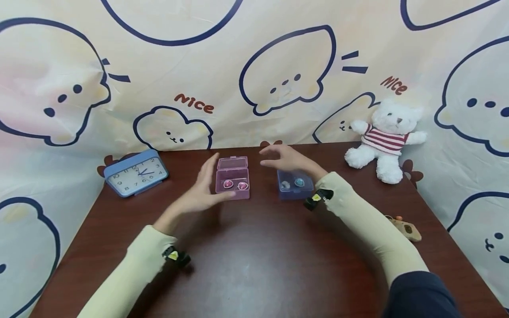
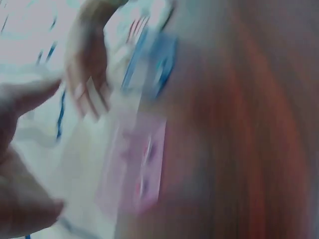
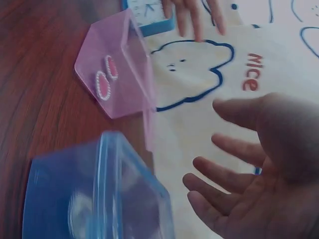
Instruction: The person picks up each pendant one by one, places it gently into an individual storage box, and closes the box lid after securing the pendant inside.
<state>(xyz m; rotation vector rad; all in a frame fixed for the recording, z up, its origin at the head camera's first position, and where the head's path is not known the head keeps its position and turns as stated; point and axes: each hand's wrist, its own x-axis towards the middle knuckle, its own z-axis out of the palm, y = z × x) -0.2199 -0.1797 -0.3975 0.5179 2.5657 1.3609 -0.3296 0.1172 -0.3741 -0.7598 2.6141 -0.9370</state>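
A pink clear plastic box [image 1: 232, 172] stands on the table with its lid raised. Inside it lie two pink ornaments with white beaded rims [image 3: 103, 85]. My left hand [image 1: 202, 192] is held beside this box, fingers spread and holding nothing; in the head view its thumb overlaps the front left corner. To the right stands a blue clear plastic box [image 1: 295, 190] holding a blue ornament [image 1: 299, 182] and a paler one [image 1: 285, 185]. Over its back part hovers my right hand [image 1: 287, 159], fingers apart and empty. How the blue lid stands is partly hidden.
A blue clock [image 1: 137, 173] is at the back left of the brown table [image 1: 254, 265]. On the right sits a white teddy bear [image 1: 387, 137] in a striped shirt. A small beige object [image 1: 407, 229] lies near the right edge. A patterned cloth [image 1: 222, 88] hangs behind.
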